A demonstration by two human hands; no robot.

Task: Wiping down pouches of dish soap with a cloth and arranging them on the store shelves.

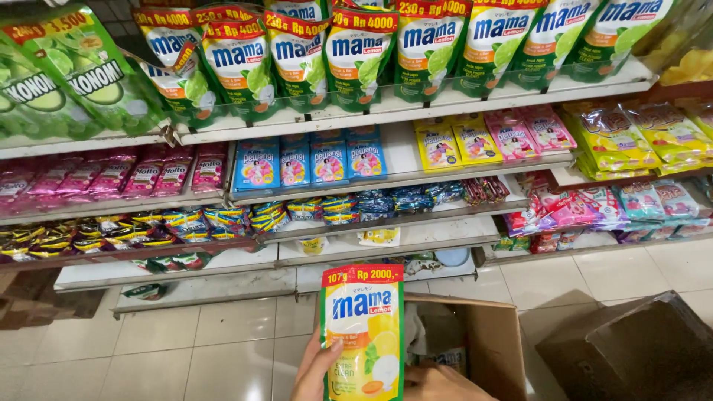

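Observation:
My left hand [313, 373] grips a green and yellow refill pouch [364, 334] by its lower left edge, thumb across the front. The pouch is upright at the bottom centre, in front of the shelves. Only the back of my right hand [440, 384] shows at the bottom edge, just right of the pouch and over an open cardboard box [483, 334]. Its fingers are hidden, so whether it holds anything is unclear. Similar green pouches [356, 56] hang in a row on the top shelf.
White shop shelves [401, 111] hold rows of coloured sachets: blue [297, 160], pink [111, 174], yellow [445, 141]. The lowest shelf [223, 286] is nearly bare. A second brown box [631, 349] sits on the tiled floor [186, 349] at the lower right.

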